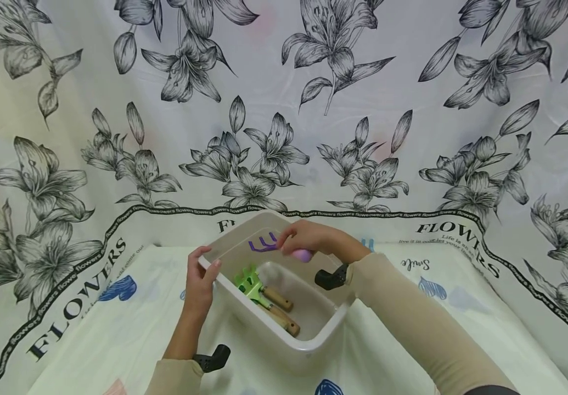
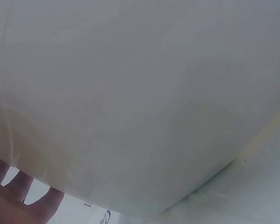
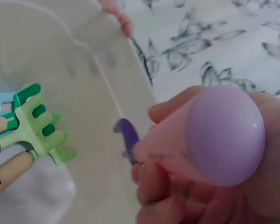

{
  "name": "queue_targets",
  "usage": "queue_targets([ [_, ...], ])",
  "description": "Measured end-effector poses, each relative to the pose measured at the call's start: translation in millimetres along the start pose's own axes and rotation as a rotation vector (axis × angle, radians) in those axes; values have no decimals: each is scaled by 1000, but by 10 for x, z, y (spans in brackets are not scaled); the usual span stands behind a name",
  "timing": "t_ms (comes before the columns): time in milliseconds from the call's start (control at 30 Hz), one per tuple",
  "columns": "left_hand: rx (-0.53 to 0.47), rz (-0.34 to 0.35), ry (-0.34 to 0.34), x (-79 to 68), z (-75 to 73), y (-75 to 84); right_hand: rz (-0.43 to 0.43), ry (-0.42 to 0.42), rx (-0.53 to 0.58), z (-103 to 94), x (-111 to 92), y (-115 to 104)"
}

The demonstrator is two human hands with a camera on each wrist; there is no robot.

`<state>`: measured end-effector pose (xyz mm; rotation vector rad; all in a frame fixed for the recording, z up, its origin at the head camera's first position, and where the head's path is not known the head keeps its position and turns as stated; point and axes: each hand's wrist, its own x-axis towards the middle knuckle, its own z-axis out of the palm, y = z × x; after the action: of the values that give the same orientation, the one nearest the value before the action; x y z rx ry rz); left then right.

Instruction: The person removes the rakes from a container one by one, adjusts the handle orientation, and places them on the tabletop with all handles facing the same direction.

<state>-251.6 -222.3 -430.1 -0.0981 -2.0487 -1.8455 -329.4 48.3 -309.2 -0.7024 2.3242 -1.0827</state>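
Over the bin my right hand grips a small hand rake by its pink and lilac handle; the purple tines point to the left. A white plastic bin sits tilted askew below. My left hand holds the bin's left corner, thumb over the rim and fingers along the outside. Inside lie several green garden tools with wooden handles, among them a light-green hand rake, bunched against the left wall. The left wrist view is mostly filled by the bin's outer wall.
A pale printed cloth covers the surface under the bin. Behind rises a white curtain with black lily drawings. Black wrist mounts sit on both wrists. Something light blue lies beside the green tools.
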Motion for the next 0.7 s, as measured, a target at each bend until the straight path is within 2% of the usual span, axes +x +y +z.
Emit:
queue_targets([
  [233, -88, 57, -27, 4, 39, -45, -67, 161, 34, -30, -325, 115],
  [433, -95, 69, 3, -3, 40, -60, -104, 289, -16, -19, -596, 176],
  [600, -87, 72, 9, -3, 11, -43, -146, 425, -86, -14, -771, 257],
  [700, -78, 70, 6, -6, 14, -37, -151, 485, -87, -27, -875, 335],
])
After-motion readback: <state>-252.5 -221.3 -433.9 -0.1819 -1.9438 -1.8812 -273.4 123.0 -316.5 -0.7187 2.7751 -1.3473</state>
